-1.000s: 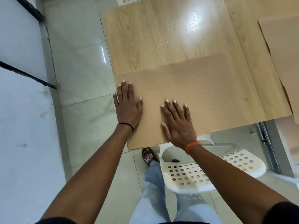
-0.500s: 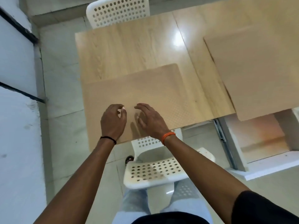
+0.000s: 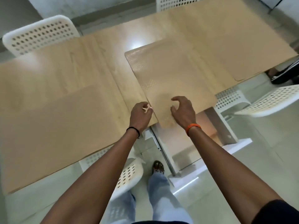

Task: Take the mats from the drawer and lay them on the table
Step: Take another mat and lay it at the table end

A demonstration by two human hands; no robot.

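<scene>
Three tan textured mats lie on the light wood table [image 3: 103,50]. The left mat [image 3: 53,130] hangs over the near edge, the middle mat [image 3: 169,75] lies slanted, and the right mat [image 3: 242,50] reaches the table's right edge. My left hand [image 3: 140,115] hovers with loosely curled fingers at the middle mat's near left edge. My right hand [image 3: 182,112] is over that mat's near end, fingers curled and apart, holding nothing. The white drawer [image 3: 186,143] stands open below the table, just under my hands.
White perforated chairs stand at the far left [image 3: 40,34], far side [image 3: 176,2], right [image 3: 267,101] and near side under the table [image 3: 127,172]. Another person's dark shoe [image 3: 281,76] shows at the right. My legs and sandalled foot [image 3: 158,167] are on the tiled floor.
Both hands lifted off the left mat, curled their fingers and moved right to the near end of the middle mat. The view swung right, and the open drawer came into sight.
</scene>
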